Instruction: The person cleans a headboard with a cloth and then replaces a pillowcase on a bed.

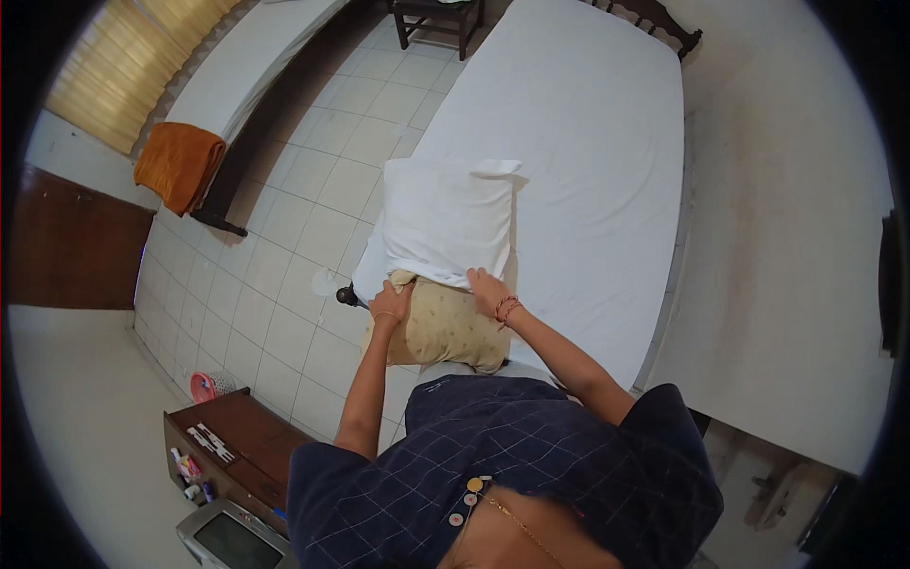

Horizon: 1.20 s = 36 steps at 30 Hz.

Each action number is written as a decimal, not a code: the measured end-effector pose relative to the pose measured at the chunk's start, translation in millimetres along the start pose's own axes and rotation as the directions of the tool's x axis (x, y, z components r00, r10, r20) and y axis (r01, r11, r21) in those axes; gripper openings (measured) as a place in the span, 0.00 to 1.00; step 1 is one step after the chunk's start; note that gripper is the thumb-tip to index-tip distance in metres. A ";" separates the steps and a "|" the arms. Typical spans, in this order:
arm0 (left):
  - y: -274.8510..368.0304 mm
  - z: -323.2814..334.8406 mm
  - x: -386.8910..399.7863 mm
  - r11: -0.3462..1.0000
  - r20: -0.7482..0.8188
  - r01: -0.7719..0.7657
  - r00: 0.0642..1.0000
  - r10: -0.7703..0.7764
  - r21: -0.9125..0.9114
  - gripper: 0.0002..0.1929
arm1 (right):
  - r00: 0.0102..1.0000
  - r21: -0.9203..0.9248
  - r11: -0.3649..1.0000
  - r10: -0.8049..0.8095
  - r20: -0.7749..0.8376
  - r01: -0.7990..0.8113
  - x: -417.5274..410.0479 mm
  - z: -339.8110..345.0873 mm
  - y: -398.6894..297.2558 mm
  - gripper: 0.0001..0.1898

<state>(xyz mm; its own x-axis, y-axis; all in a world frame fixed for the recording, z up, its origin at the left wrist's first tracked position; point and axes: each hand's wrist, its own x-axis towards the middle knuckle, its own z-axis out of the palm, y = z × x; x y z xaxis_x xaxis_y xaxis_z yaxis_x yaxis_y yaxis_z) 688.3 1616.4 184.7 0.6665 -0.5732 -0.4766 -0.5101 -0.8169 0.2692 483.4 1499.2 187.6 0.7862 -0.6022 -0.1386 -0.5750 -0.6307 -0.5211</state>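
A cream patterned pillow lies in front of my body, its far part inside a white pillowcase. My left hand grips the cream fabric beside the case's near edge, at the left. At the right, my right hand pinches the hem of the pillowcase, with its fingertips on the white cloth. The covered part rests on the corner of a bed with a white sheet. How far the pillow reaches inside the case is hidden.
Across the tiled floor stands another bed with a folded orange blanket on its end. A dark bedpost is by my left hand. A wooden cabinet and a pink basket stand lower left. A dark chair is beyond.
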 end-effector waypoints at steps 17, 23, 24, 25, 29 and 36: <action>99.2 -148.2 -52.2 0.667 0.231 -0.742 0.640 0.733 -0.062 0.22 | 0.996 -0.069 0.994 -0.088 -0.003 0.088 1.1 -171.8 -53.1 0.09; 140.6 -95.4 -53.4 0.534 0.030 -0.800 0.548 0.836 -0.273 0.12 | 0.953 0.151 0.985 -0.126 0.277 0.087 0.8 -195.6 -47.3 0.14; 147.1 -94.3 -52.6 0.530 0.031 -0.804 0.543 0.839 -0.271 0.12 | 0.941 0.187 0.982 -0.100 0.323 0.040 1.0 -198.8 -43.6 0.17; 152.4 -94.0 -52.0 0.399 0.007 -0.816 0.436 0.900 -0.418 0.13 | 0.943 0.187 0.982 -0.099 0.317 0.040 3.0 -196.5 -42.3 0.17; 151.6 -101.6 -32.7 0.457 0.240 -0.760 0.389 0.889 -0.463 0.12 | 0.927 0.351 0.921 -0.270 0.259 0.170 15.0 -198.0 -45.2 0.18; 152.0 -127.6 -79.1 0.694 0.242 -0.562 0.672 0.700 -0.449 0.15 | 0.963 0.080 0.961 -0.269 0.028 0.266 30.7 -159.0 54.3 0.15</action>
<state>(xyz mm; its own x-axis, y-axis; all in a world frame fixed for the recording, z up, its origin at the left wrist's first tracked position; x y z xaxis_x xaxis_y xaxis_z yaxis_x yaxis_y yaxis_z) 627.3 1529.4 370.1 -0.0413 -0.9416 -0.3342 -0.4851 -0.2735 0.8306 440.4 1368.7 288.9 0.9178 -0.3967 -0.0169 -0.3252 -0.7268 -0.6050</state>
